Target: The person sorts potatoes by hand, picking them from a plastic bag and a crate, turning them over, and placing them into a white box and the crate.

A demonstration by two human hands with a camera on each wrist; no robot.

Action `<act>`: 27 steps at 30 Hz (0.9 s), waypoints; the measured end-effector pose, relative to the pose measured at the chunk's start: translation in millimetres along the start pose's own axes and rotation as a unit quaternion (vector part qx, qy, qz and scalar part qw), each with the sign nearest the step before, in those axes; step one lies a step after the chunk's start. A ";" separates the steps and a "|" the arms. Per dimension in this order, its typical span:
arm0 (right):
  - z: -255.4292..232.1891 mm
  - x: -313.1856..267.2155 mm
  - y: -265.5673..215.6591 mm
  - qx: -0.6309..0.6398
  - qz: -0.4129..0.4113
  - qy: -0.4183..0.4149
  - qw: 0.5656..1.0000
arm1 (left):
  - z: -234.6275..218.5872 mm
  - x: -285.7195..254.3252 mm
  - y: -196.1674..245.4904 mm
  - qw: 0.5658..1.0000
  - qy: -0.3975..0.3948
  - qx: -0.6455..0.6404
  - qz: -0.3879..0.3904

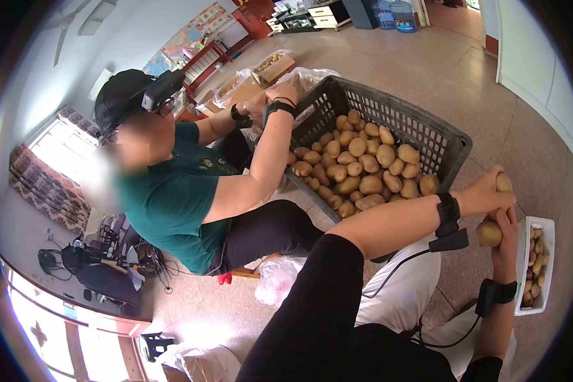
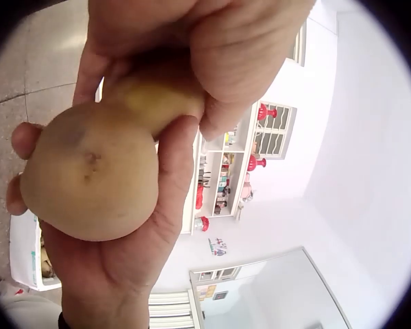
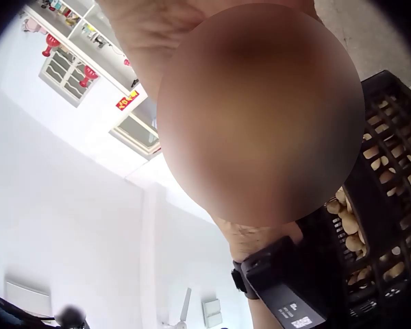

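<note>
At the right of the head view, my left hand [image 1: 479, 195] grips a potato [image 1: 503, 183]. Just below it, my right hand [image 1: 507, 237] holds another potato [image 1: 489, 233]. The left wrist view has my left hand [image 2: 243, 51] above, curled over a yellowish potato [image 2: 147, 99]. Fingers and thumb of my right hand [image 2: 120, 264] surround a larger, rounder potato [image 2: 89, 175], with dark marks on its skin. The two potatoes overlap there; whether they touch I cannot tell. A blurred round patch covers most of both hands in the right wrist view.
A black slatted crate [image 1: 404, 113] of potatoes stands left of my hands, a white box [image 1: 549, 254] with smaller potatoes to their right. Another person [image 1: 191, 184] in a green shirt sits across the crate's left side, hands near its edge. Plastic bags and cartons lie behind.
</note>
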State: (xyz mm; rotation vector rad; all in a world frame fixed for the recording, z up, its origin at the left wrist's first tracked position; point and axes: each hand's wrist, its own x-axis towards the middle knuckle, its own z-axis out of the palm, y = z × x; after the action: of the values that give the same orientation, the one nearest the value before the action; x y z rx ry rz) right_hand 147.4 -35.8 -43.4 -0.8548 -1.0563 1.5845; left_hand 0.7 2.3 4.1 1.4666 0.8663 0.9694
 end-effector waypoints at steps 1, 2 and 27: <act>5.5 -3.5 -3.4 0.007 -0.012 0.001 1.000 | 2.6 1.2 -1.4 0.998 0.036 -0.050 -0.005; 7.7 -5.8 -6.1 0.015 -0.025 0.002 1.000 | 4.7 2.5 -2.6 0.992 0.072 -0.100 -0.010; -28.0 4.2 23.6 0.158 0.188 0.007 0.969 | -307.7 -105.5 -52.6 0.856 0.440 -0.053 -0.266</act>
State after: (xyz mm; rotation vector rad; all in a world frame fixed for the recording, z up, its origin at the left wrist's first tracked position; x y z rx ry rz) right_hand 163.5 -28.2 -75.7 -0.8769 -0.6265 1.9943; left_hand -323.7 32.0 -46.0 0.5511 1.7318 1.2244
